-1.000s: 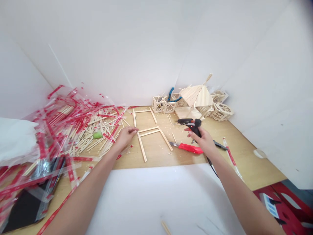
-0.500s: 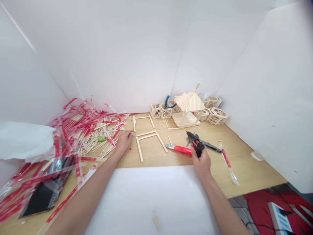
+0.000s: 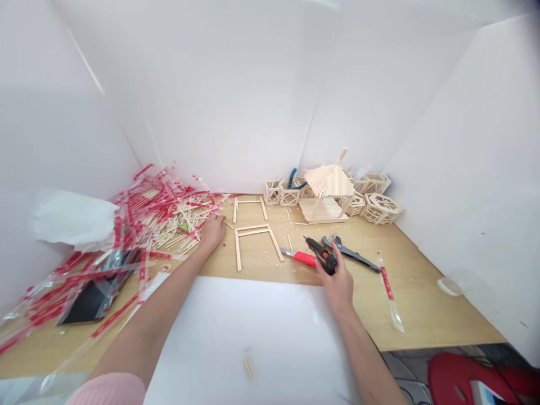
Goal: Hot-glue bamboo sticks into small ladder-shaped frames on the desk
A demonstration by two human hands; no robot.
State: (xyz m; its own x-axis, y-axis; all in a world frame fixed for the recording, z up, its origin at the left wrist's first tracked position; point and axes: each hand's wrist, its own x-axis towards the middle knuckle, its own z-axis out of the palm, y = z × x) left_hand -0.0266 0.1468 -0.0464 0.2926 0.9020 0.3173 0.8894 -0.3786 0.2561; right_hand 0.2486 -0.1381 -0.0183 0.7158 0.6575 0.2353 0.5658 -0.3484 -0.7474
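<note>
My right hand [image 3: 337,277] is wrapped round the handle of a black hot glue gun [image 3: 319,251], low over the table with its nozzle pointing away and left. Under it lies a red utility knife [image 3: 304,258], blade out to the left. My left hand [image 3: 212,233] rests with curled fingers at the right edge of a heap of thin wooden sticks [image 3: 174,229]. A short stick [image 3: 229,226] shows just beyond its fingertips; what the fingers hold is hidden. Between the hands lies a stick frame [image 3: 253,229], open at the near side, with a similar frame [image 3: 250,201] behind it.
A stick-built pavilion [image 3: 329,185] stands at the back, beside stick boxes [image 3: 290,197], one with blue-handled pliers [image 3: 292,179]. Black-handled pliers [image 3: 354,254] and a plastic sleeve [image 3: 390,292] lie right. Red-striped wrappers [image 3: 139,208] cover the left; a white board [image 3: 236,315] is in front.
My right hand has moved left and slightly down with the glue gun. My left hand has drawn back a little from the near frame, and the view has shifted.
</note>
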